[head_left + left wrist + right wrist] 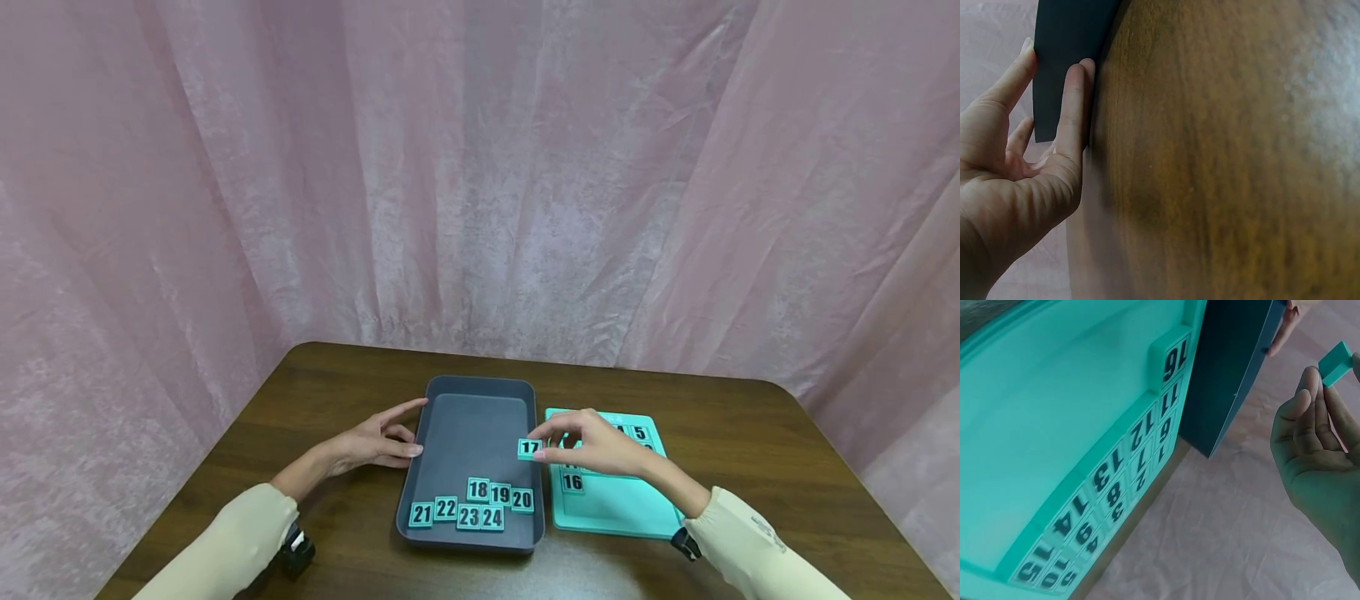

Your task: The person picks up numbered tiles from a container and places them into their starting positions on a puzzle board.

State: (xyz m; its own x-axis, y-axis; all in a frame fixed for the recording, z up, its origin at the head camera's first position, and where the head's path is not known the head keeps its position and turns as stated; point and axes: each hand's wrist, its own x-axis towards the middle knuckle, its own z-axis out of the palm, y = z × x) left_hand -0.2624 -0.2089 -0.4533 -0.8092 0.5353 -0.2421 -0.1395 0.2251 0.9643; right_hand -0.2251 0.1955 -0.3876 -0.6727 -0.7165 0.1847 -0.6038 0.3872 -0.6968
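Observation:
My right hand [592,443] pinches a turquoise number tile marked 17 [529,449] between thumb and fingertips, over the right rim of the dark grey tray [476,433]. In the right wrist view the tile [1335,364] shows its plain side, held clear of the board. At the tray's left side, my left hand [375,440] touches the rim and outer wall with extended fingers. Right of the tray lies a turquoise board [615,507], partly covered by my right hand. Tile 16 [1175,357] sits on it, beginning a row beside the filled rows of 1 to 15.
Several loose tiles, 18 to 24, lie in the tray's near end, among them tile 21 [421,514] and tile 20 [522,500]. Tray and board stand side by side on a brown wooden table [337,533]. A pink curtain [480,183] hangs behind it.

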